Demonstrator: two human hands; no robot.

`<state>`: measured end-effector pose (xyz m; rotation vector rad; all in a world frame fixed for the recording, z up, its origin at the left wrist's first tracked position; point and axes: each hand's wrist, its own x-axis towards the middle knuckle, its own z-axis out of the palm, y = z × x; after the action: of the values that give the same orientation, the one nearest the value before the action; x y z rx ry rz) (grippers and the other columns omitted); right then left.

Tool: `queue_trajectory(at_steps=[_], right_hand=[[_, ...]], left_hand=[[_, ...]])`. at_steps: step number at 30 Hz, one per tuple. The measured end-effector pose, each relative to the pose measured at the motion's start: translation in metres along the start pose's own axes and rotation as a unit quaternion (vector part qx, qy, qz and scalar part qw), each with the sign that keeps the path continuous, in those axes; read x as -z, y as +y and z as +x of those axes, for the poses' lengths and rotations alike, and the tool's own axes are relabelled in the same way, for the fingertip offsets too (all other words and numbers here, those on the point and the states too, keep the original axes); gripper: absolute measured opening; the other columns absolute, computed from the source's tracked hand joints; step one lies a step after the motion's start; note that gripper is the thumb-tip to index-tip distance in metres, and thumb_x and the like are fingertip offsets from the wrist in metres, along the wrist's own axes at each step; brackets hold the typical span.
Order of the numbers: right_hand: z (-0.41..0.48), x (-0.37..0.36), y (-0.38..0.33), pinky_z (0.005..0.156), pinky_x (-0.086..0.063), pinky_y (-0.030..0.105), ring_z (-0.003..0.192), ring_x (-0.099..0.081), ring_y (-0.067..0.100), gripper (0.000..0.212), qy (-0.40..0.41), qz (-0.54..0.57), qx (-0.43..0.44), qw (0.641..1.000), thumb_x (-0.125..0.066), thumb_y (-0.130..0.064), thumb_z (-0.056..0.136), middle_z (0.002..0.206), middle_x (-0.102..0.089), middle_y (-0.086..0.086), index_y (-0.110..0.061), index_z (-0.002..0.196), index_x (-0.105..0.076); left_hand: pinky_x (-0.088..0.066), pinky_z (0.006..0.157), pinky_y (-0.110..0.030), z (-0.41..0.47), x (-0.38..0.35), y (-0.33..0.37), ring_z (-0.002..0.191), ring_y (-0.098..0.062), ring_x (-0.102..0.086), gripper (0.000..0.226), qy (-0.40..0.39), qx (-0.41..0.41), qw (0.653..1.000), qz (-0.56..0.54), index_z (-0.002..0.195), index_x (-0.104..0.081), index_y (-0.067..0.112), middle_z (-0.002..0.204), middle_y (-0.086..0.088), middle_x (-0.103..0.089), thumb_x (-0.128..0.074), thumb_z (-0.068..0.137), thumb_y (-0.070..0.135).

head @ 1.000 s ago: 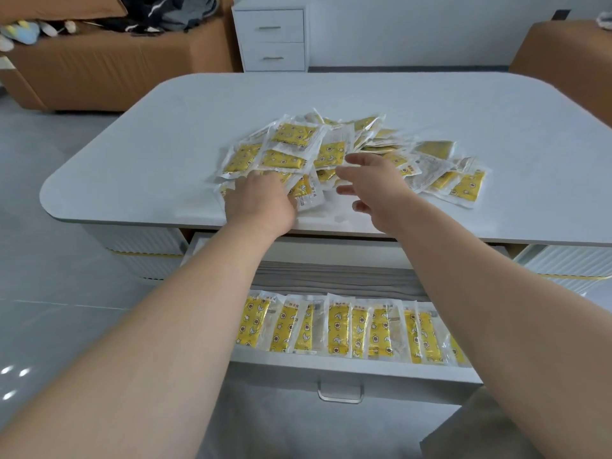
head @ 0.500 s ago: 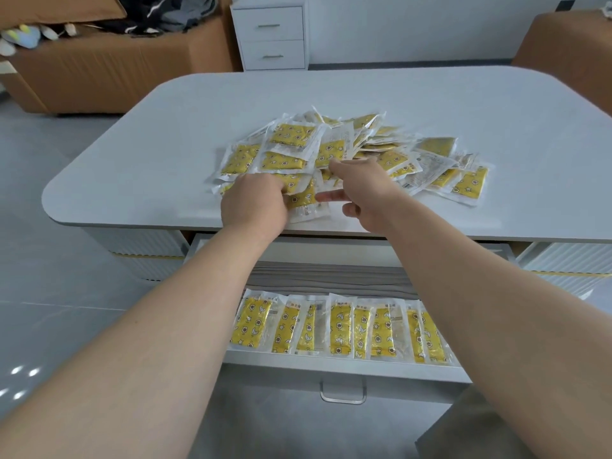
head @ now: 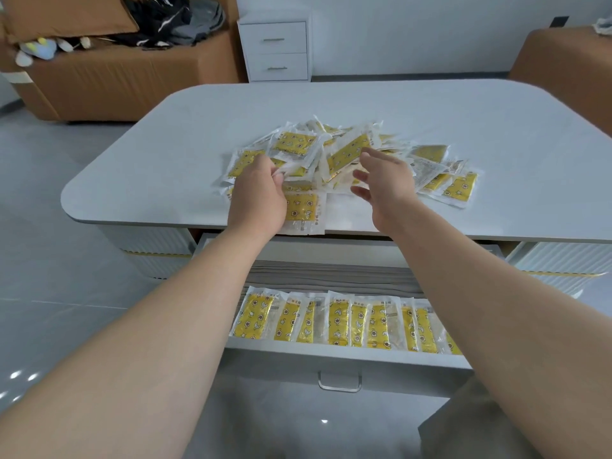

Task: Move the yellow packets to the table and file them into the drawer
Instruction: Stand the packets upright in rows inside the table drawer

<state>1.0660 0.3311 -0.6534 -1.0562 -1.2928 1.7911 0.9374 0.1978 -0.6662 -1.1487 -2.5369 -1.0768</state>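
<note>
Nearest to the person, the drawer is standing pulled out under the desk, and a row of packets is standing on edge along its front wall, side by side. A metal handle is hanging below the front.

Both arms are reaching over the drawer to the desk. The left hand is lying on the near left part of the pile of packets; its fingers are curling round the clear edges of some packets there. One flat packet is lying at the near edge of the desk, partly under this hand. The right hand is hovering just beside it, over the near middle of the pile, with fingers spread loosely and holding nothing. A tilted packet is standing just beyond its thumb. The rest of the pile is spreading to the right of this hand.

Behind the desk, a white cabinet is standing at the wall, and a brown sofa is carrying dark clothes on the left.
</note>
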Motion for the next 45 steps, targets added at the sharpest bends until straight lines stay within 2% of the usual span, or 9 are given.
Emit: queue_trajectory(at_steps=[5, 12, 15, 19, 23, 29, 33, 40, 45], right_hand=[[-0.004, 0.012, 0.0, 0.083, -0.062, 0.03, 0.09, -0.067, 0.012, 0.044, 0.081, 0.053, 0.012, 0.995, -0.069, -0.02, 0.096, 0.122, -0.064, 0.0, -0.014, 0.138, -0.059], [0.001, 0.034, 0.001, 0.066, -0.053, 0.025, 0.077, -0.069, 0.016, 0.033, 0.199, 0.095, -0.057, 0.974, -0.078, -0.005, 0.08, 0.087, -0.071, 0.0, -0.02, 0.109, -0.073], [0.004, 0.035, 0.0, 0.061, -0.053, 0.023, 0.071, -0.064, 0.017, 0.04, 0.189, 0.126, -0.063, 0.972, -0.073, 0.001, 0.081, 0.097, -0.068, 0.004, -0.02, 0.115, -0.066], [-0.001, 0.029, -0.003, 0.069, -0.061, 0.03, 0.084, -0.066, 0.023, 0.048, 0.143, 0.164, -0.052, 0.975, -0.065, 0.006, 0.081, 0.113, -0.065, 0.008, -0.022, 0.118, -0.054], [-0.015, 0.023, -0.006, 0.081, -0.062, 0.05, 0.095, -0.072, 0.032, 0.044, 0.063, 0.171, -0.061, 0.981, -0.058, 0.009, 0.079, 0.109, -0.066, 0.009, -0.023, 0.108, -0.057], [-0.044, 0.007, -0.002, 0.071, -0.063, 0.041, 0.072, -0.069, 0.027, 0.027, -0.113, 0.0, -0.004, 0.994, -0.059, 0.012, 0.078, 0.08, -0.068, 0.007, -0.013, 0.086, -0.066], [-0.057, -0.003, 0.012, 0.072, -0.063, 0.044, 0.084, -0.076, 0.031, 0.026, -0.231, -0.13, 0.022, 0.964, -0.077, 0.007, 0.079, 0.098, -0.074, 0.015, -0.008, 0.097, -0.067], [-0.076, -0.021, 0.037, 0.082, -0.062, 0.04, 0.092, -0.071, 0.023, 0.026, -0.327, -0.436, 0.103, 0.832, -0.082, -0.016, 0.083, 0.104, -0.071, 0.003, -0.018, 0.103, -0.064], [-0.081, -0.029, 0.057, 0.082, -0.055, 0.032, 0.101, -0.065, 0.022, 0.042, -0.327, -0.533, 0.103, 0.773, -0.071, -0.015, 0.089, 0.121, -0.066, 0.004, -0.013, 0.13, -0.06]], left_hand=[[-0.033, 0.068, -0.025, -0.004, -0.002, 0.011, 0.087, -0.018, -0.048, 0.008, -0.004, 0.033, 0.998, -0.046, 0.101, -0.045, 0.013, 0.101, 0.0, -0.051, -0.042, 0.106, 0.018], [-0.034, 0.054, -0.011, -0.008, 0.005, 0.037, 0.074, -0.012, -0.045, 0.012, 0.052, 0.016, 0.995, -0.085, 0.094, -0.043, 0.013, 0.088, 0.002, -0.052, -0.047, 0.103, 0.02], [-0.037, 0.058, -0.013, -0.01, 0.009, 0.047, 0.068, -0.009, -0.046, 0.027, 0.066, 0.019, 0.987, -0.148, 0.085, -0.046, 0.012, 0.077, 0.004, -0.051, -0.054, 0.099, 0.034], [-0.055, 0.078, -0.037, -0.007, 0.017, 0.049, 0.081, -0.015, -0.07, 0.047, 0.096, 0.11, 0.948, -0.282, 0.075, -0.052, 0.019, 0.082, 0.004, -0.072, -0.047, 0.094, 0.061], [-0.061, 0.08, -0.042, -0.006, 0.028, 0.043, 0.079, -0.017, -0.072, 0.017, 0.112, 0.168, 0.931, -0.303, 0.075, -0.059, 0.024, 0.08, 0.002, -0.072, -0.076, 0.078, 0.026], [-0.062, 0.073, -0.034, -0.016, 0.048, 0.024, 0.098, -0.008, -0.07, 0.041, 0.069, 0.168, 0.927, -0.328, 0.079, -0.06, 0.022, 0.093, 0.004, -0.069, -0.074, 0.067, -0.016], [-0.062, 0.075, -0.036, -0.025, 0.067, 0.001, 0.108, -0.008, -0.064, 0.053, 0.088, 0.185, 0.945, -0.256, 0.084, -0.062, 0.032, 0.11, 0.001, -0.065, -0.072, 0.059, -0.014], [-0.054, 0.083, -0.033, -0.043, 0.096, -0.036, 0.107, -0.02, -0.059, 0.089, 0.016, 0.271, 0.936, -0.225, 0.141, -0.047, 0.029, 0.134, -0.008, -0.056, -0.073, 0.069, -0.017], [-0.058, 0.08, -0.038, -0.055, 0.101, -0.059, 0.102, -0.025, -0.065, 0.065, -0.036, 0.302, 0.934, -0.189, 0.127, -0.061, 0.024, 0.119, -0.007, -0.062, -0.072, 0.074, -0.014]])
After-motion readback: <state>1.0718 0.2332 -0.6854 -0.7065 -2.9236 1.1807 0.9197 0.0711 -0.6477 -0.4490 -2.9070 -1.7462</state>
